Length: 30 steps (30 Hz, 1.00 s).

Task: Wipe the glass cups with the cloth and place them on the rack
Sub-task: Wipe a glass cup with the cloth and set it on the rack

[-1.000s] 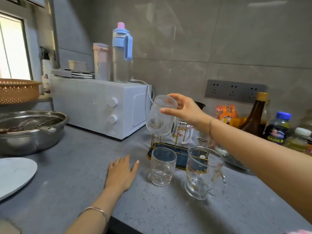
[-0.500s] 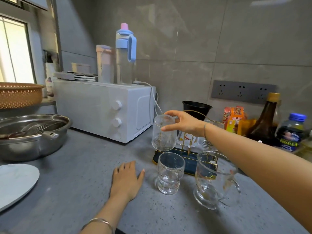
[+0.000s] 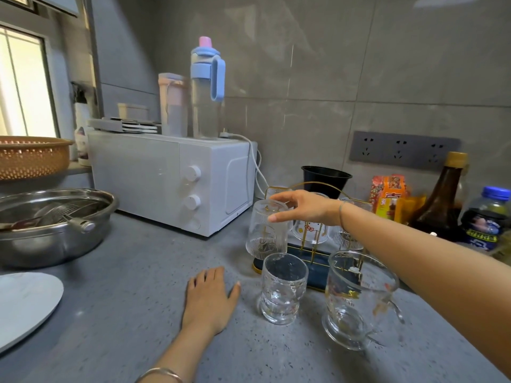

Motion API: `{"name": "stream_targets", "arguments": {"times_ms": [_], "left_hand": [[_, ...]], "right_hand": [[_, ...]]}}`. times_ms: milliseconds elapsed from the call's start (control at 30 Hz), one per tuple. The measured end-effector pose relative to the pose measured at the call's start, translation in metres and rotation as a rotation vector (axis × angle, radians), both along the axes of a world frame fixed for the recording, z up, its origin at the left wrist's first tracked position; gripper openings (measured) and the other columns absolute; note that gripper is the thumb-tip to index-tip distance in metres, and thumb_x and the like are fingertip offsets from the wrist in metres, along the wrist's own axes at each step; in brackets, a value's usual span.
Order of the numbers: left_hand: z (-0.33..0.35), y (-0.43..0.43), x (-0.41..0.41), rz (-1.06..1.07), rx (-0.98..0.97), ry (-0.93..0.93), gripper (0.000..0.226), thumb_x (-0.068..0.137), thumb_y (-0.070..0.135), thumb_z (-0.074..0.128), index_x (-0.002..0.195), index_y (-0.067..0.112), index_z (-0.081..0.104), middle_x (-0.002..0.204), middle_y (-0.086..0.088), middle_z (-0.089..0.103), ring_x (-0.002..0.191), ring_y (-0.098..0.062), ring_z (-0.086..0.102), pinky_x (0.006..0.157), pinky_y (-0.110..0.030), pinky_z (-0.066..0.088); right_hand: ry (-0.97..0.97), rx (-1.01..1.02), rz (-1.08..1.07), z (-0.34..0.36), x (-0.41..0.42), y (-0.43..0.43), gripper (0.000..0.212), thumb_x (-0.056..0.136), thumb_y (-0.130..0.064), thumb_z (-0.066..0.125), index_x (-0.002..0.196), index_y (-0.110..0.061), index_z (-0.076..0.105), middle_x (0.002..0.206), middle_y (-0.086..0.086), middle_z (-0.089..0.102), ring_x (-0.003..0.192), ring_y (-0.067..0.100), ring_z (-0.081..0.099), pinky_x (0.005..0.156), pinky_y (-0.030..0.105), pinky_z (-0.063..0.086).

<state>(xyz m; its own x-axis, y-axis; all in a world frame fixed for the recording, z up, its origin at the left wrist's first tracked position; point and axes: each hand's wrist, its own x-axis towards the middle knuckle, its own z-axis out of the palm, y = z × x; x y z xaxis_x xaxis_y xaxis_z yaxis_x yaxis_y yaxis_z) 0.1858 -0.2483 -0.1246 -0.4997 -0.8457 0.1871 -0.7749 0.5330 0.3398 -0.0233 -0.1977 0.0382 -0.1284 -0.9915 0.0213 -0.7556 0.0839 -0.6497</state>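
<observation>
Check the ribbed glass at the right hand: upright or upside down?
Upside down: the ribbed glass has its base up at the right hand, its mouth down over a gold peg of the rack.
</observation>
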Motion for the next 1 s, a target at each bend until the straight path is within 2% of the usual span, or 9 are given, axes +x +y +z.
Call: {"name": "stream_targets", "arguments": {"times_ms": [33,100,233,367,467,667,900,1000], "left_hand": [[0.000,0.000,0.000,-0.002,0.004,0.004,0.062,0.100,0.052,0.027,0.151,0.017,0.020,0.157,-0.002,0.027,0.144,-0.019,0.022,0.119,-0.035,0.014],[0.000,0.001,0.000,-0.004,0.011,0.010,0.062,0.100,0.052,0.028,0.151,0.017,0.020,0.157,-0.001,0.026,0.144,-0.019,0.021,0.120,-0.035,0.014],[-0.001,0.000,0.000,-0.003,0.015,0.005,0.063,0.099,0.052,0.029,0.151,0.018,0.020,0.157,-0.001,0.026,0.145,-0.019,0.020,0.120,-0.036,0.014],[-0.002,-0.001,-0.001,0.005,0.008,0.013,0.063,0.099,0.052,0.030,0.151,0.018,0.021,0.156,-0.001,0.027,0.144,-0.019,0.021,0.120,-0.036,0.014],[-0.002,-0.002,-0.001,0.006,0.006,0.013,0.063,0.099,0.053,0.030,0.151,0.018,0.022,0.156,-0.001,0.028,0.144,-0.020,0.022,0.120,-0.036,0.014],[-0.002,-0.003,-0.002,0.009,-0.003,0.012,0.064,0.098,0.054,0.031,0.150,0.017,0.023,0.156,-0.002,0.029,0.144,-0.020,0.023,0.119,-0.037,0.015],[-0.002,-0.004,0.000,-0.007,-0.001,0.054,0.062,0.098,0.055,0.031,0.148,0.017,0.030,0.152,-0.003,0.036,0.140,-0.022,0.030,0.117,-0.037,0.020],[-0.001,0.002,0.003,-0.022,0.048,0.151,0.062,0.097,0.054,0.034,0.146,0.016,0.034,0.149,-0.005,0.041,0.137,-0.023,0.036,0.114,-0.039,0.027]], "right_hand": [[0.003,0.016,-0.001,0.000,-0.001,0.000,0.063,0.084,-0.027,0.069,0.140,-0.016,0.042,0.133,-0.006,0.052,0.109,0.000,0.048,0.090,0.010,0.038],[0.000,0.031,0.001,0.001,-0.002,0.000,0.065,0.085,-0.028,0.069,0.142,-0.017,0.040,0.143,-0.001,0.045,0.117,0.005,0.041,0.098,0.020,0.033],[0.002,0.046,0.006,0.002,-0.004,0.001,0.062,0.085,-0.027,0.069,0.140,-0.018,0.042,0.139,-0.002,0.048,0.117,0.007,0.043,0.098,0.022,0.032],[0.004,0.070,-0.001,0.003,-0.007,0.000,0.070,0.083,-0.030,0.070,0.144,-0.019,0.038,0.145,-0.001,0.044,0.131,0.014,0.039,0.106,0.027,0.030],[-0.009,0.080,-0.005,0.002,-0.006,0.001,0.070,0.083,-0.030,0.070,0.144,-0.020,0.037,0.146,-0.001,0.041,0.133,0.015,0.037,0.109,0.031,0.027],[-0.043,0.006,-0.035,0.005,0.006,0.007,0.072,0.082,-0.031,0.070,0.144,-0.024,0.034,0.150,0.002,0.035,0.139,0.021,0.031,0.112,0.039,0.027],[0.026,-0.188,-0.067,0.002,0.022,0.042,0.063,0.078,-0.036,0.074,0.134,-0.028,0.046,0.145,-0.006,0.040,0.136,0.018,0.035,0.107,0.035,0.033],[0.064,-0.192,-0.052,-0.003,0.027,0.073,0.060,0.079,-0.037,0.073,0.132,-0.028,0.047,0.145,-0.006,0.040,0.135,0.016,0.036,0.107,0.032,0.033]]}}
